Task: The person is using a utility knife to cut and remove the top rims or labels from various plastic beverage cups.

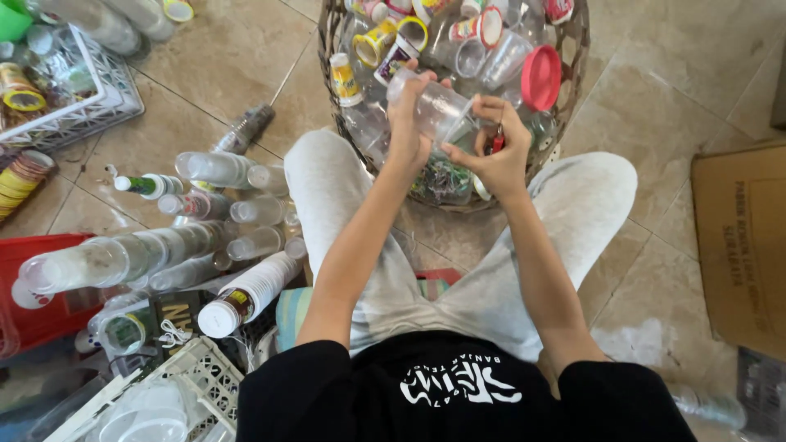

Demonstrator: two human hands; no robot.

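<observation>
Your left hand (407, 131) is wrapped around a clear plastic cup (434, 106), holding it on its side over the near edge of the wicker basket (327, 49) that sits between your knees. Your right hand (491, 155) is at the cup's open end, thumb and fingertips pinched on its rim, and a small red tool (497, 141) shows in that same hand — what kind of tool it is you cannot tell from here. So both hands are closed, one on the cup's body, the other on its mouth, and they meet on the one cup.

The basket is full of mixed plastic cups and bottles; a round pink lid (540, 78) lies in it just to the right of your hands, and a cup with a yellow label (344, 79) lies to the left.

On the tiled floor at your left are long stacks of clear cups (123, 258) laid on their sides, with a stack of white cups (250, 295) nearer your leg. A white plastic crate (98, 106) sits farther off at the upper left, a second white crate (201, 368) close by your left hip, and a red crate (33, 262) at the left edge. A flat sheet of brown cardboard (741, 245) lies on the floor at your right
</observation>
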